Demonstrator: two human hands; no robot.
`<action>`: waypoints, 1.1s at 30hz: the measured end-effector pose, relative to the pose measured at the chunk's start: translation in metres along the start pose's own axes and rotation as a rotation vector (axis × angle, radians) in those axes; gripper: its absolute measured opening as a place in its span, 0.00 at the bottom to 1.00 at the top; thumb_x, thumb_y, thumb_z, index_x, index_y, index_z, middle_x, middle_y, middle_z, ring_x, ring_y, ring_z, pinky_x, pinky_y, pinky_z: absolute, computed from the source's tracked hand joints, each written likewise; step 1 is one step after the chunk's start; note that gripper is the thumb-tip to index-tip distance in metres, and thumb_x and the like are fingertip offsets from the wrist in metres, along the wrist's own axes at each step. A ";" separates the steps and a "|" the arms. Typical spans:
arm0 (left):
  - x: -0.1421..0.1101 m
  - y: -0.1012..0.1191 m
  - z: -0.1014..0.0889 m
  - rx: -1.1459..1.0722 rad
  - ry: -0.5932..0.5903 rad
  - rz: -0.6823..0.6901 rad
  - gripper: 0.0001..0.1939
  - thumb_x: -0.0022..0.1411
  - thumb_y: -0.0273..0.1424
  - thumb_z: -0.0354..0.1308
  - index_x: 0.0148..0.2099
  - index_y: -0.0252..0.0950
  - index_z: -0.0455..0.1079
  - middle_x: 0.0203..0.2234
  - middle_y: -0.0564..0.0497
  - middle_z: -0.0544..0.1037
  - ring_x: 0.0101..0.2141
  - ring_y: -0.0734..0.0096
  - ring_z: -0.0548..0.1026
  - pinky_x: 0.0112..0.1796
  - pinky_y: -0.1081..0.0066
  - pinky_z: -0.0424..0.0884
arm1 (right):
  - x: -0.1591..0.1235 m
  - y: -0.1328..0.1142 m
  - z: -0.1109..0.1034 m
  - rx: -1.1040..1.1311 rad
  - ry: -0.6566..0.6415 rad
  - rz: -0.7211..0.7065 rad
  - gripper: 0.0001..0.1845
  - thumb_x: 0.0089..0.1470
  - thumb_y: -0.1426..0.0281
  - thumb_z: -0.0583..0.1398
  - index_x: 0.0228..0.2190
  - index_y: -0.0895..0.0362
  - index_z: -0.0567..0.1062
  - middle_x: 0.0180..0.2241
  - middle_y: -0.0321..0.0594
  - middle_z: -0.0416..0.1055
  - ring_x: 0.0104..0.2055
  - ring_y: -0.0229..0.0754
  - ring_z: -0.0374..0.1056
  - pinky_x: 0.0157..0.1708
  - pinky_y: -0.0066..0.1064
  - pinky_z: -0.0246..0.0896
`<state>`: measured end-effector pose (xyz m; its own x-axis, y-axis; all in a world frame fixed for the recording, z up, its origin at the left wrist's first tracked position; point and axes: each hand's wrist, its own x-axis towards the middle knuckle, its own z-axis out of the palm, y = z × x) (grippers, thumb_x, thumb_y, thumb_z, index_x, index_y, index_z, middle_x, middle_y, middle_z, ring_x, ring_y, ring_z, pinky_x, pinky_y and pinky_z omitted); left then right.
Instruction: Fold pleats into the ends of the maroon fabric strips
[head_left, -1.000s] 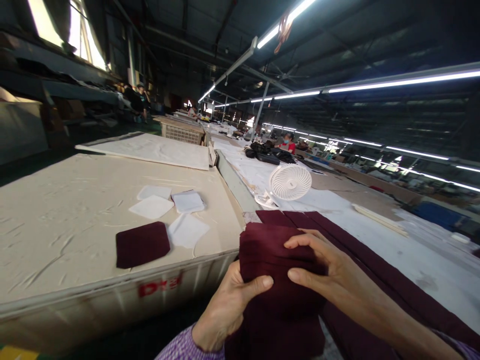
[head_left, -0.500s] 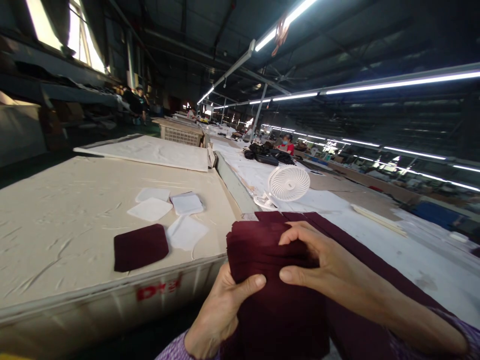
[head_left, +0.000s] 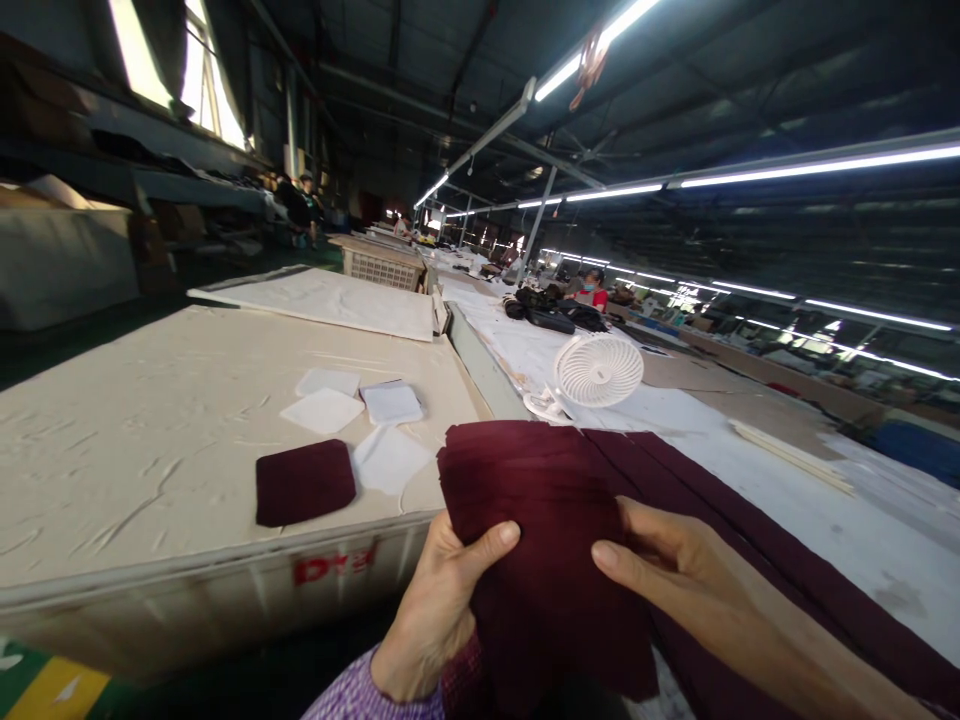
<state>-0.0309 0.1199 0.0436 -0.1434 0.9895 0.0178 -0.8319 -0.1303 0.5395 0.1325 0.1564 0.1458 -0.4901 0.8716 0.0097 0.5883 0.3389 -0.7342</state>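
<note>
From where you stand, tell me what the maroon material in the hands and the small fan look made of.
Maroon material: likely cloth, matte, judging by its soft creases. Fan: probably white moulded plastic, seemingly smooth, from its thin, curved ribs.

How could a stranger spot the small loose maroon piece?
Find the big cream surface with red lettering on its front side. Small pieces cluster toward its right. The maroon piece lies at the cluster's front left, dark where its neighbours show white.
</note>
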 end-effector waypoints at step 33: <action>-0.001 0.004 0.007 -0.183 -0.007 -0.015 0.11 0.58 0.34 0.60 0.41 0.33 0.75 0.39 0.45 0.79 0.42 0.60 0.76 0.48 0.64 0.69 | 0.006 0.004 0.009 -0.024 0.039 0.060 0.20 0.52 0.55 0.57 0.36 0.57 0.77 0.34 0.41 0.75 0.38 0.50 0.71 0.37 0.36 0.68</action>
<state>-0.0304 0.1186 0.0516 -0.1269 0.9918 0.0171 -0.9176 -0.1239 0.3777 0.1265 0.1595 0.1365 -0.4289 0.9033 -0.0071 0.6312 0.2940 -0.7178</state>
